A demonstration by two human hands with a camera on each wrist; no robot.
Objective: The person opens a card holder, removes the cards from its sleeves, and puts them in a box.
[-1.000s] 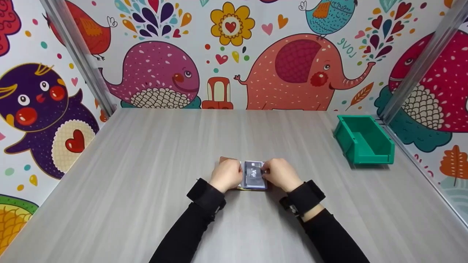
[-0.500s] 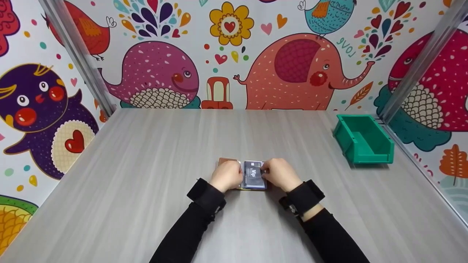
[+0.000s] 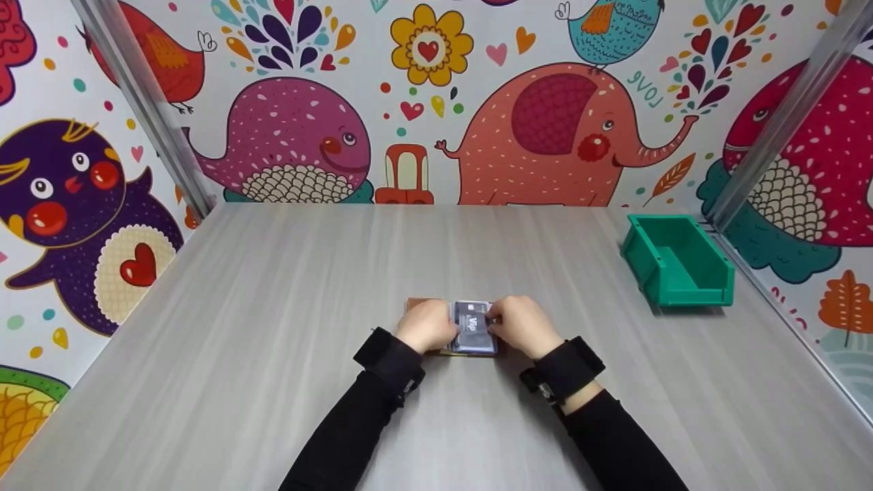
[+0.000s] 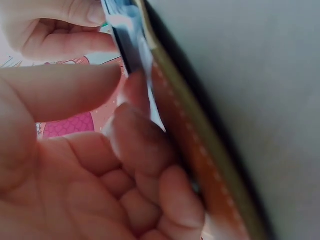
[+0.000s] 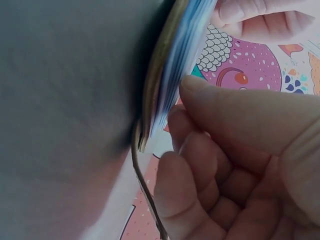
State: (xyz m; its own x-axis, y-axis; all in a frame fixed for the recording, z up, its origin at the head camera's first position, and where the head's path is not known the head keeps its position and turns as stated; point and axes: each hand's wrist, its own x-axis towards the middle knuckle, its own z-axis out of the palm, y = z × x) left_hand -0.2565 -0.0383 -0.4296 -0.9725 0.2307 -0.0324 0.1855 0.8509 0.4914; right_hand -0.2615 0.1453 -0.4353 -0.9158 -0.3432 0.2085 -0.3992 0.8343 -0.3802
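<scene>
A brown leather card holder (image 3: 424, 301) lies opened out on the table, with a stack of clear sleeves (image 5: 181, 55) inside. A dark card (image 3: 472, 323) printed "Vip" shows in the top sleeve. My left hand (image 3: 428, 327) is at the sleeves' left edge, thumb and index finger pinching there; its other fingers curl beside the stitched cover (image 4: 182, 145) in the left wrist view. On the opposite side, my right hand (image 3: 526, 326) pinches the right edge of the sleeves near the card. Its thumb (image 5: 235, 107) lies against the stack in the right wrist view.
A green plastic bin (image 3: 696, 297) stands at the table's right side. The pale wood-grain table (image 3: 307, 273) is bounded by printed cartoon walls (image 3: 416, 102) and metal posts (image 3: 140, 102) at the back corners.
My left hand has shifted slightly right, from the holder's left part to the sleeves' left edge. The right hand keeps its place at the right edge.
</scene>
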